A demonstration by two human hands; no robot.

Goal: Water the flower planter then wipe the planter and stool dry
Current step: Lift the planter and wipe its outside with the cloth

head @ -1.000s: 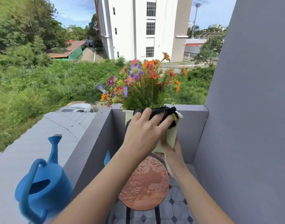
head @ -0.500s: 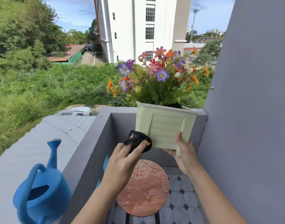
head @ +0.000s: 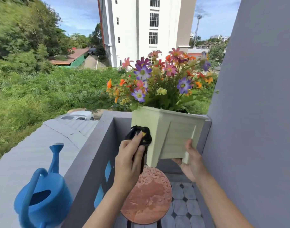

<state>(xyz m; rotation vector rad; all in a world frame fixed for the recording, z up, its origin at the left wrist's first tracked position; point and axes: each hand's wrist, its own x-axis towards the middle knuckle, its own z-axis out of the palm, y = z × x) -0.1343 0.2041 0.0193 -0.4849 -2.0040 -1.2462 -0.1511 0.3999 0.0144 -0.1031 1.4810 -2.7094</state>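
Since half a second ago, your left hand [head: 130, 159] has carried the cloth [head: 139, 137] up from below the planter [head: 167, 134] and now presses it on the near-left corner. Its fingers are curled tight around the bunched black cloth. Your right hand [head: 191, 159] cups the planter's lower right edge, thumb on the front panel and fingers underneath, holding it tilted in the air above the stool [head: 148, 197], clear of the seat.

Watering looks done: the can [head: 42, 199] sits on the ledge, well to the left of your left hand, and the stool's seat shows wet patches. You are midway through drying the planter; its front panel and right side seem yet to be wiped. After that the stool still needs drying, and the planter needs setting back on it.
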